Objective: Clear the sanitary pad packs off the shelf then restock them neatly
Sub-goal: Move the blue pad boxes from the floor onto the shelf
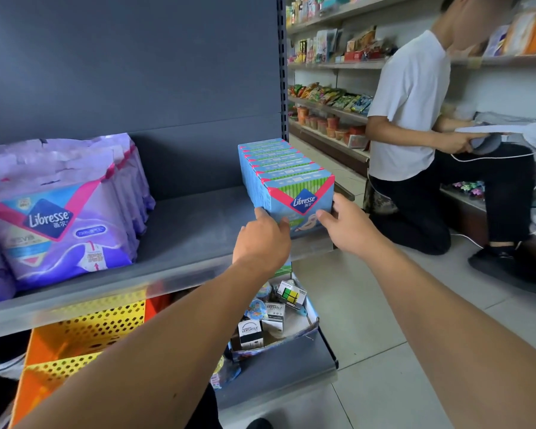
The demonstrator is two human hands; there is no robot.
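A row of several blue Libresse pad boxes (287,178) stands on the grey shelf (192,230) at its right end. My left hand (262,239) touches the front box at its lower left, fingers against the face. My right hand (344,226) presses the front box's right side, thumb on the face. Several purple Libresse pad packs (62,218) stand in a row at the shelf's left end. Bare shelf lies between the two groups.
Below the shelf are yellow and orange perforated baskets (84,329) and a cardboard box of small toys (276,317) on the bottom shelf. A person in a white shirt (415,119) kneels on the tiled floor to the right, beside stocked shelves.
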